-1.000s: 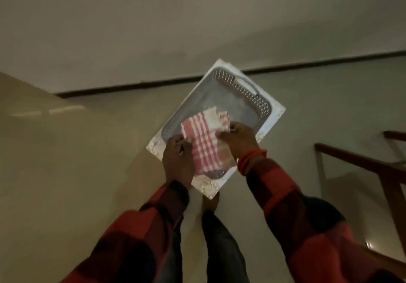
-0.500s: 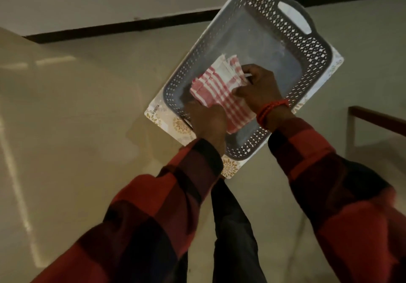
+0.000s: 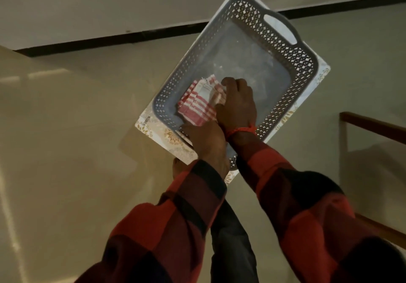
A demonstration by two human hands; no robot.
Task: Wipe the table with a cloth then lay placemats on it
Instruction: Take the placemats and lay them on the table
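Seen from above in dim light, a grey plastic basket tray (image 3: 283,47) with lattice walls and a cut-out handle sits at a slant in the upper middle of the frame. Under it lies a white placemat (image 3: 151,126) with gold flower prints, its corners showing past the tray on the pale floor (image 3: 66,150). A folded red-and-white checked cloth (image 3: 195,106) lies inside the tray's lower left end. The right hand (image 3: 238,106), a red thread around its wrist, has its fingers curled over the cloth's right edge, holding it. The left hand (image 3: 208,144) grips the tray's near rim just below the cloth. Both arms wear red-and-black checked sleeves. A wooden rail (image 3: 373,126) crosses the right edge.
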